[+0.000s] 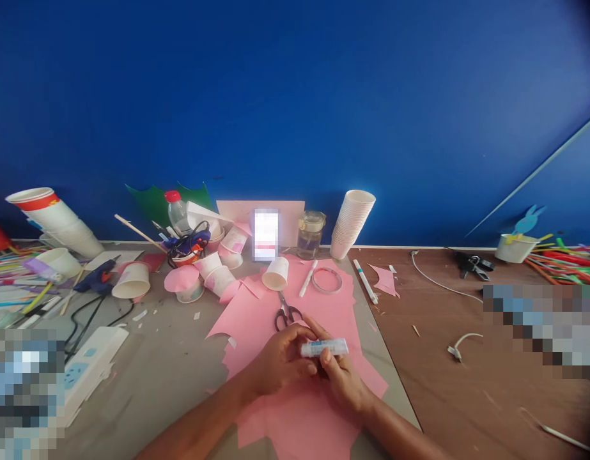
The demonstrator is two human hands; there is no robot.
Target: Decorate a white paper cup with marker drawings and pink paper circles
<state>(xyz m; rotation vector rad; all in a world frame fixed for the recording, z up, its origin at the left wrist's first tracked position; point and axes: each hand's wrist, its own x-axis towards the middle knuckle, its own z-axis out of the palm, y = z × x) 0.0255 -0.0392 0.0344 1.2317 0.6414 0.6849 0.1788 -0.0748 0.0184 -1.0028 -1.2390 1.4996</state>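
A small white and blue glue tube (330,347) lies across the fingers of my right hand (345,377), with the thumb pressed on it. At its left end, the curled fingers of my left hand (280,361) close round the tip; whether they also hold a cap is hidden. Both hands are above a large cut sheet of pink paper (299,415). Just beyond them lie dark-handled scissors (287,313), pointing away from me. Farther back on the paper are a paper cup (275,275) on its side, a white marker (309,278) and a clear tape ring (327,269).
Pink-covered cups (218,278), a glue gun (96,275) and a power strip (91,370) are at left. A leaning cup stack (353,223), a glass jar (310,236) and a lit phone (266,233) stand behind. Keys (477,265) and a cable (443,284) lie right.
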